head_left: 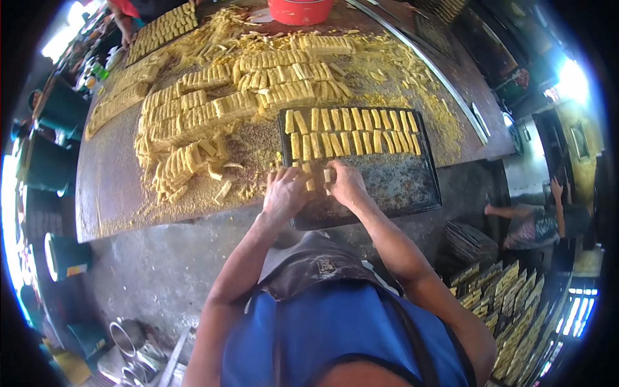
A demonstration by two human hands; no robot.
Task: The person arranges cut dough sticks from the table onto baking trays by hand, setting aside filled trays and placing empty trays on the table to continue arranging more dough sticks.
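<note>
A dark baking tray (401, 177) lies at the table's near edge, with two rows of yellow bread sticks (356, 143) across its far half. My left hand (284, 192) is over the tray's left side, its fingers closed around a bread stick (309, 176) at the start of a third row. Just right of it, my right hand (347, 185) pinches another bread stick (329, 175) between thumb and fingers. Part of what the left fingers grip is hidden. Left of the tray stand stacked rows of cut bread sticks (193, 116), with loose pieces (222, 192) nearer me.
Crumbs cover much of the brown table (103, 193). A red bucket (300, 11) and a long metal bar (425, 61) are at the far side. Another person's hand (124, 29) touches a filled tray (164, 31) at far left. Filled trays (509, 303) stand at lower right.
</note>
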